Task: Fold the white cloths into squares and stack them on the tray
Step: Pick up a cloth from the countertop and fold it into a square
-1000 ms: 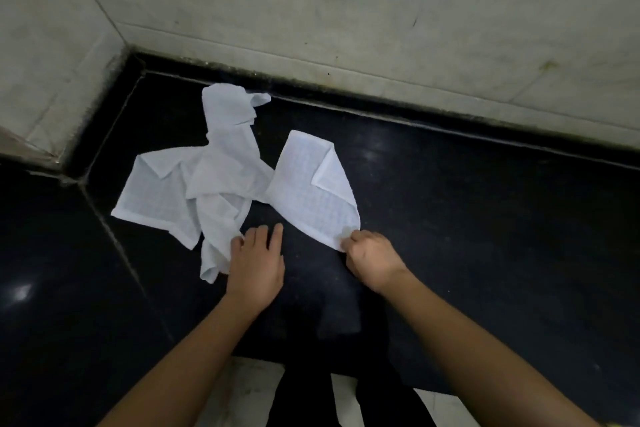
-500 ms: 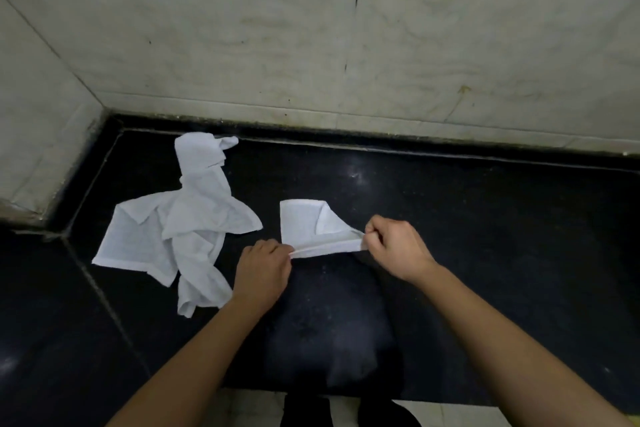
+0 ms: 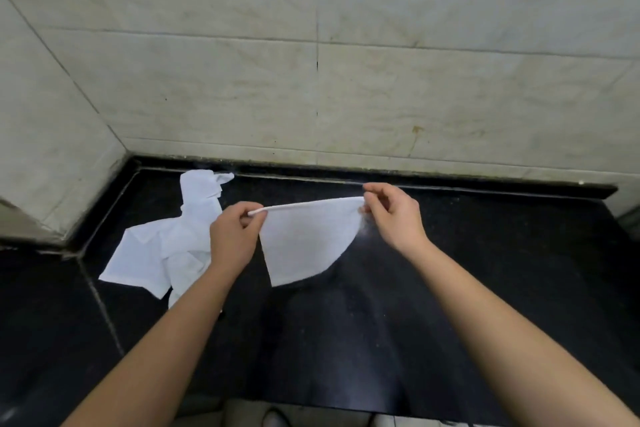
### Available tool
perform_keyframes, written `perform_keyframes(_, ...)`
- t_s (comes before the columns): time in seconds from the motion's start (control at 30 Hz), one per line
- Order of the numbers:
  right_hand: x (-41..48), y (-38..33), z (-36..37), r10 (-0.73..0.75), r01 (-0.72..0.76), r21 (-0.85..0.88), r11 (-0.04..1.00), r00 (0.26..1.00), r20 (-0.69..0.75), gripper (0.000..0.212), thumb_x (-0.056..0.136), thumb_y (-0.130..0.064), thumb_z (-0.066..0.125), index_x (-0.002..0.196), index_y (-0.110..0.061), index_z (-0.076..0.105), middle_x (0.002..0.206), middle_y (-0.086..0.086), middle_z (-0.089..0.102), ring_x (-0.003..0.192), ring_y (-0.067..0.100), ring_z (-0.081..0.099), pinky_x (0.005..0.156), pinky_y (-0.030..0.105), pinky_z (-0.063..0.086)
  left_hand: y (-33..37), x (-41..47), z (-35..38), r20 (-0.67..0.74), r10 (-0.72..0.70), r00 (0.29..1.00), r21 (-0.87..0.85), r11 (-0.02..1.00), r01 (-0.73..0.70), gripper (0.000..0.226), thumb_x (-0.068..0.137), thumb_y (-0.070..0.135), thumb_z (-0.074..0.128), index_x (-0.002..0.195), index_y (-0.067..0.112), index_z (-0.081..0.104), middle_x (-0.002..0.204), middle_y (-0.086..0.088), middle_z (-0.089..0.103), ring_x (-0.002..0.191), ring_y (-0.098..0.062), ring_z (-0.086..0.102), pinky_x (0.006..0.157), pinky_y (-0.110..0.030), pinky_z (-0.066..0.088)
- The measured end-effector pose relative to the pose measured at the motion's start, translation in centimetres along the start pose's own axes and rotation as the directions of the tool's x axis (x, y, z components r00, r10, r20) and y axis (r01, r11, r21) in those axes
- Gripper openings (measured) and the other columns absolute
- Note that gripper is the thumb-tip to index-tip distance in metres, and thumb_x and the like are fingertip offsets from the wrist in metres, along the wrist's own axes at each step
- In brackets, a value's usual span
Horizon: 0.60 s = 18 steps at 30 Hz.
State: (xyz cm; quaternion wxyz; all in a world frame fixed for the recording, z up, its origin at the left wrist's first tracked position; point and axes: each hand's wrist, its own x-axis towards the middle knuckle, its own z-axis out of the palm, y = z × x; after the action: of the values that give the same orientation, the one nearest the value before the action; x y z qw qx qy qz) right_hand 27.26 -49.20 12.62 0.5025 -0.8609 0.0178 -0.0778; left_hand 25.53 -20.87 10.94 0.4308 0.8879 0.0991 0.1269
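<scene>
We are noting both hands, left (image 3: 232, 236) and right (image 3: 393, 215), pinching the cloth's (image 3: 304, 243) top edge, stretched crosswise between them, body hanging toward the surface (image 3: 485, 288).

I hold a white cloth (image 3: 304, 239) up above the black counter (image 3: 450, 288), its top edge stretched taut between my hands. My left hand (image 3: 232, 239) pinches one top corner and my right hand (image 3: 394, 215) pinches the other, thumb and fingertips closed on the fabric. The cloth hangs down from that edge, narrowing to a point at its lower left. To the left of the held cloth, a crumpled pile of white cloths (image 3: 166, 250) lies on the counter, reaching back toward the tiled wall (image 3: 346, 97).
</scene>
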Motion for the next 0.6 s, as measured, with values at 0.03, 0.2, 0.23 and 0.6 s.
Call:
perform_keyframes(0.03, 0.1, -0.3, -0.3, -0.015, 0.016, 0.021, 1.0, 0.999, -0.028, 0.017, 0.097, -0.021, 0.061, 0.111, -0.02, 0.071, 0.091, -0.007, 0.072, 0.083, 0.004, 0.071, 0.088, 0.03, 0.057, 0.5, 0.1, 0.0, -0.037, 0.012, 0.999, -0.014, 1.0, -0.012, 0.004, 0.091, 0.023, 0.068, 0.093, 0.024, 0.071, 0.092, 0.007, 0.069, 0.08, -0.007, 0.063, 0.076, -0.025, 0.049)
perform_keyframes(0.2, -1.4, -0.1, -1.0, -0.053, 0.053, -0.004, 0.999, 0.997, -0.05, 0.022, 0.093, -0.017, 0.063, 0.113, -0.02, 0.072, 0.104, -0.009, 0.067, 0.09, -0.003, 0.064, 0.083, 0.006, 0.045, 1.3, -1.6, 0.1, -0.114, 0.112, 0.987, 0.003, 0.994, -0.112, 0.007, 0.092, 0.016, 0.067, 0.098, 0.017, 0.069, 0.098, 0.008, 0.063, 0.079, -0.003, 0.059, 0.073, -0.012, 0.043)
perform_keyframes(0.23, -2.1, 0.5, -1.0, -0.044, 0.044, -0.013, 0.999, 0.999, -0.011, 0.026, 0.09, -0.014, 0.065, 0.115, -0.019, 0.072, 0.107, -0.008, 0.066, 0.091, -0.004, 0.063, 0.084, 0.006, 0.045, 0.8, -2.4, 0.3, -0.099, 0.139, 0.985, 0.033, 0.99, -0.136, 0.008, 0.092, 0.015, 0.067, 0.099, 0.017, 0.068, 0.099, 0.008, 0.062, 0.08, -0.004, 0.059, 0.073, -0.014, 0.044)
perform_keyframes(0.6, -12.0, 12.4, 2.5, 0.334, 0.22, -0.619, 0.754, 0.683, 0.649, 0.028, 0.092, -0.019, 0.054, 0.115, -0.026, 0.069, 0.121, 0.001, 0.06, 0.111, 0.024, 0.059, 0.095, 0.034, 0.048, -12.1, -14.9, 4.7, 0.51, 0.123, 0.852, 0.48, 0.781, -0.4, 0.026, 0.062, 0.004, 0.083, 0.069, 0.018, 0.064, 0.071, 0.002, 0.061, 0.063, -0.021, 0.06, 0.047, -0.031, 0.047)
